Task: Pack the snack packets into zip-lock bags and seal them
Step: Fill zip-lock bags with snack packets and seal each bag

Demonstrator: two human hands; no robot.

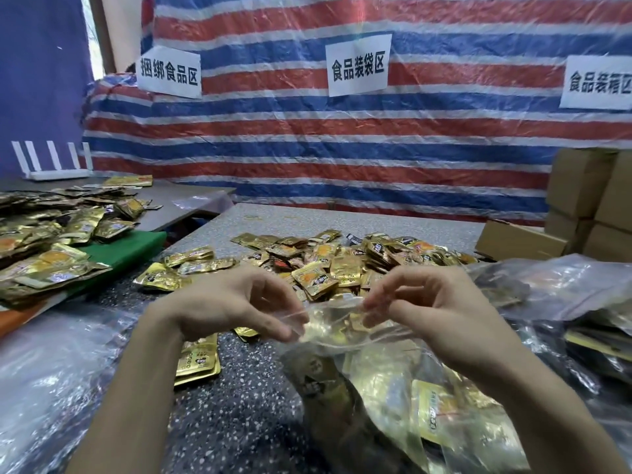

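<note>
A clear zip-lock bag (383, 381) holding several gold snack packets lies in front of me on the speckled table (239, 405). My left hand (232, 302) pinches the left end of the bag's mouth. My right hand (431, 306) pinches the mouth's right end, and the rim is stretched between the two. A heap of loose gold snack packets (342, 261) lies just beyond my hands. A small stack of packets (200, 360) rests under my left wrist.
More gold packets (51, 241) cover a green board on the left table. Filled clear bags (564, 295) are piled at the right, with cardboard boxes (591, 206) behind them. Empty clear bags (51, 371) lie at the near left. A striped tarp wall stands behind.
</note>
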